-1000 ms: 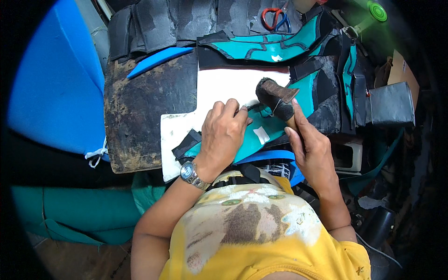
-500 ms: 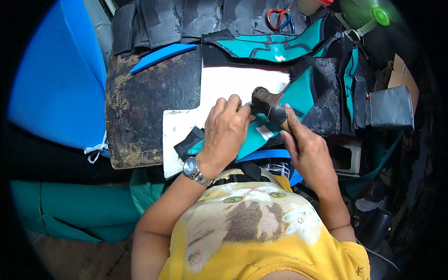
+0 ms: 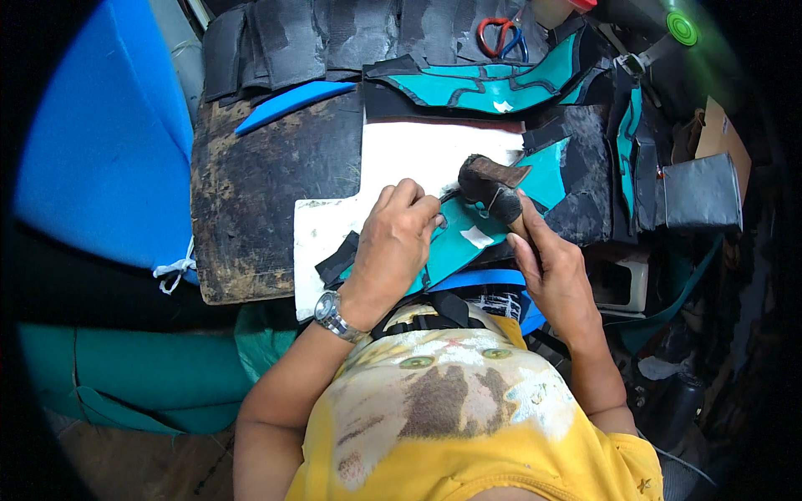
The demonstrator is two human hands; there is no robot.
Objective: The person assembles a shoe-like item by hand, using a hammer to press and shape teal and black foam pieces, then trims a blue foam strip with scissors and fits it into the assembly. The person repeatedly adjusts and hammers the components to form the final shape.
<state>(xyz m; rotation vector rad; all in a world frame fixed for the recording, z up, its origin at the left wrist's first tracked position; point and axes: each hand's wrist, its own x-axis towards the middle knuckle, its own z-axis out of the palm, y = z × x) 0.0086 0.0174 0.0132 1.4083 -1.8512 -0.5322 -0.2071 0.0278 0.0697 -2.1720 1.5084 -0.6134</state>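
I note the left hand (image 3: 393, 242) lying curled, fingertips pressed down on the teal cut piece (image 3: 455, 242), pinning it rather than gripping it. The piece lies on the white slab (image 3: 401, 154). The right hand (image 3: 555, 271) is closed round a hammer (image 3: 493, 184), its head just above the piece's edge; contact appears likely but unclear. Farther off, scissors (image 3: 499, 33) lie among black panels.

Left hand (image 3: 394, 240) presses flat; right hand (image 3: 553, 271) clenched in grip.
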